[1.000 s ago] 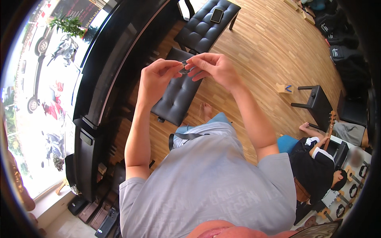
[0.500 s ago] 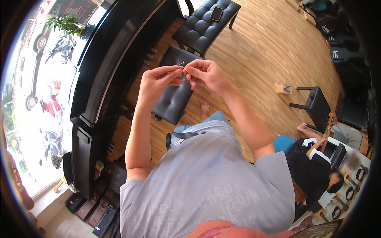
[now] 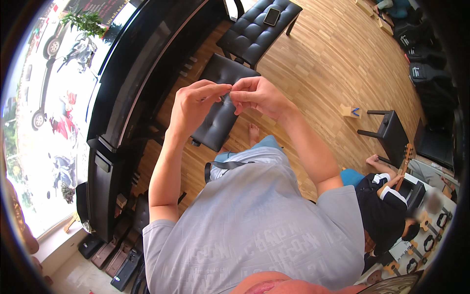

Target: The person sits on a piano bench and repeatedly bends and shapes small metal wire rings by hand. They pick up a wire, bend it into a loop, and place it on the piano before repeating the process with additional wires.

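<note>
In front of me, raised over a black tufted bench (image 3: 215,132), my left hand (image 3: 192,104) and my right hand (image 3: 264,98) meet at the fingertips. Both are closed in a pinch, thumb against fingers. Something small and thin is between them, with a fine dark bit showing under the left fingers; it is too small to name. The bench seat lies beneath, partly covered by my hands.
A second tufted bench (image 3: 245,36) carries a phone (image 3: 271,16). Along the left runs a black upright piano (image 3: 132,78). A small wooden box (image 3: 350,111) and black stool (image 3: 389,132) stand right, near a seated person (image 3: 379,210) with a guitar (image 3: 404,169).
My fingertips have stayed together and shifted slightly. The small white bit that stuck up above them no longer shows; a thin dark bit now shows below the left fingers.
</note>
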A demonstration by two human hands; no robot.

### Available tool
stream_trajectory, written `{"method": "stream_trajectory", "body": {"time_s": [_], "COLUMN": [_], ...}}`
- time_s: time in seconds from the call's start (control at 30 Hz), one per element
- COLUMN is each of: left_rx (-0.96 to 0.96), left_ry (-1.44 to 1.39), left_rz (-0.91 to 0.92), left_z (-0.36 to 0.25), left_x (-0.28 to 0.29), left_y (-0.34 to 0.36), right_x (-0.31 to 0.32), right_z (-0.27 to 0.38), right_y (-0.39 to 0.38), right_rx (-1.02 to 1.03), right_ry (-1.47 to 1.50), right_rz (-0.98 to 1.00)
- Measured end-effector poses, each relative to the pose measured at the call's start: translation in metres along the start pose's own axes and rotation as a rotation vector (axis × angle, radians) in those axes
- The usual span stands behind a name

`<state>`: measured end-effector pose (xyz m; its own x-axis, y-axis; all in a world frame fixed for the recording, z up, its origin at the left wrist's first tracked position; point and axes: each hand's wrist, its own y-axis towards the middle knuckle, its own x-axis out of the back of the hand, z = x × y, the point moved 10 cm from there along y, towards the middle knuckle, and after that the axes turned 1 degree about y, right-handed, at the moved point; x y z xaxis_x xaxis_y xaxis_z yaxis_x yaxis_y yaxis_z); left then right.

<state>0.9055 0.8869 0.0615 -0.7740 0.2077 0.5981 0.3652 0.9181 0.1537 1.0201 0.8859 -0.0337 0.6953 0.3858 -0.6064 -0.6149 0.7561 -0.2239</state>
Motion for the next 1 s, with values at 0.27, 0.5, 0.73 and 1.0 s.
{"method": "stream_trajectory", "body": {"time_s": [0.27, 0.5, 0.73, 1.0], "left_rx": [0.247, 0.328, 0.21, 0.142], "left_ry": [-0.331, -0.481, -0.443, -0.408], "left_rz": [0.04, -0.025, -0.12, -0.171], "left_z": [0.031, 0.031, 0.023, 0.02], "left_x": [0.0, -0.006, -0.008, -0.001], "left_y": [-0.004, -0.006, -0.011, -0.011], "right_x": [-0.003, -0.014, -0.004, -0.001], "right_z": [0.039, 0.061, 0.047, 0.029], "right_y": [-0.016, -0.035, -0.03, -0.022], "right_rx": [0.388, 0.501, 0.342, 0.234], "right_ry": [-0.436, -0.615, -0.374, 0.011], "right_rz": [-0.273, -0.504, -0.377, -0.182]}}
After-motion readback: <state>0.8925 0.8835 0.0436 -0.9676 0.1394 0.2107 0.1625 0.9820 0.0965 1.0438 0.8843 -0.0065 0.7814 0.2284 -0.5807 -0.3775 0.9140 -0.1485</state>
